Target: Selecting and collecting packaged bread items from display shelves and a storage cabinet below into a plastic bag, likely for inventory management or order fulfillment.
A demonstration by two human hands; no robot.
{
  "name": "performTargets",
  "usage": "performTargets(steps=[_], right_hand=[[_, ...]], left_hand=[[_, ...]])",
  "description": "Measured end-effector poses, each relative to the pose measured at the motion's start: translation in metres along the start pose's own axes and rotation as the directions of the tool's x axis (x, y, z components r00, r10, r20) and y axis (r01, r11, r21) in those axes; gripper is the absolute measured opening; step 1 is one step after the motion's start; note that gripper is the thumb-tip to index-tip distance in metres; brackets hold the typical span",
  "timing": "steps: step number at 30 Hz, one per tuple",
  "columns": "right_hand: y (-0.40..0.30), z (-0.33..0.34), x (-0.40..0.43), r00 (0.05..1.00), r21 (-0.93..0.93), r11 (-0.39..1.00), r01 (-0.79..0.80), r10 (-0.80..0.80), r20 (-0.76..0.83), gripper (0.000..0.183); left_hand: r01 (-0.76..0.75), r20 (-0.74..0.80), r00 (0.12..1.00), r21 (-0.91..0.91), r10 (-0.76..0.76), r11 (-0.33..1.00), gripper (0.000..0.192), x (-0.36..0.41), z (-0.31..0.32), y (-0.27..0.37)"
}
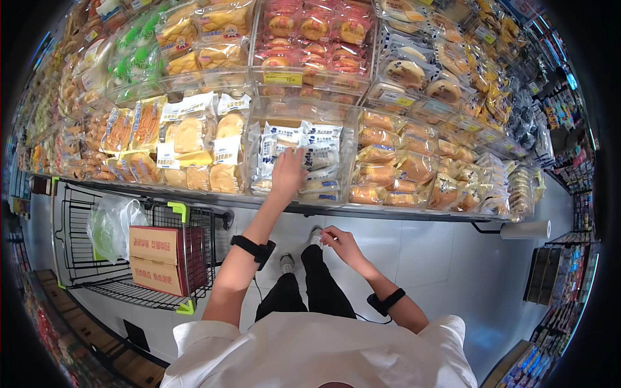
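My left hand (289, 172) reaches into a clear plastic bin (345, 167) of white and blue snack packets (322, 145). Its fingertips are on the packets near the middle of the bin. Whether they grip one is hidden by the back of the hand. Lower and to the right, my right hand (343, 245) hangs above the floor, in front of the shelf edge. Its fingers are curled in, and nothing shows between them. Packaged bread rolls (378, 174) fill the bin to the right, and bagged pale cakes (189, 136) the one to the left.
A black wire shopping cart (167, 303) with green corners stands at left, holding a cardboard box (154, 259) and a clear plastic bag (114, 225). Red-wrapped buns (315, 29) fill an upper bin. A white roll (525, 230) sticks out from the shelf's right end.
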State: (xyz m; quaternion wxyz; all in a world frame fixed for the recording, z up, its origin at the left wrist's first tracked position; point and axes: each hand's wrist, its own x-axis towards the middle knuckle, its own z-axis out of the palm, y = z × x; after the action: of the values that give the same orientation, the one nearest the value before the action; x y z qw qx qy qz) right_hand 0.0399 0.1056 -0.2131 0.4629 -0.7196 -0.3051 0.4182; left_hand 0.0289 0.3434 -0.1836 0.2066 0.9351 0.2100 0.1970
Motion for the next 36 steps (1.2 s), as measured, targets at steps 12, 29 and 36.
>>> performTargets(steps=[12, 29, 36], right_hand=[[0.033, -0.059, 0.002, 0.995, -0.021, 0.995, -0.098, 0.098, 0.007, 0.017], [0.001, -0.045, 0.032, 0.995, -0.239, 0.970, -0.041, 0.061, 0.075, 0.021], [-0.014, -0.032, 0.037, 0.985, -0.271, 0.957, -0.104, 0.137, 0.104, 0.022]], left_hand=[[0.024, 0.075, 0.997, 0.051, -0.028, 0.998, 0.042, 0.019, 0.039, 0.007], [0.600, 0.040, 0.754, -0.449, -0.656, 0.662, 0.044, 0.041, 0.001, -0.029], [0.466, -0.090, 0.484, -0.816, -0.870, 0.343, 0.021, 0.034, 0.060, -0.074]])
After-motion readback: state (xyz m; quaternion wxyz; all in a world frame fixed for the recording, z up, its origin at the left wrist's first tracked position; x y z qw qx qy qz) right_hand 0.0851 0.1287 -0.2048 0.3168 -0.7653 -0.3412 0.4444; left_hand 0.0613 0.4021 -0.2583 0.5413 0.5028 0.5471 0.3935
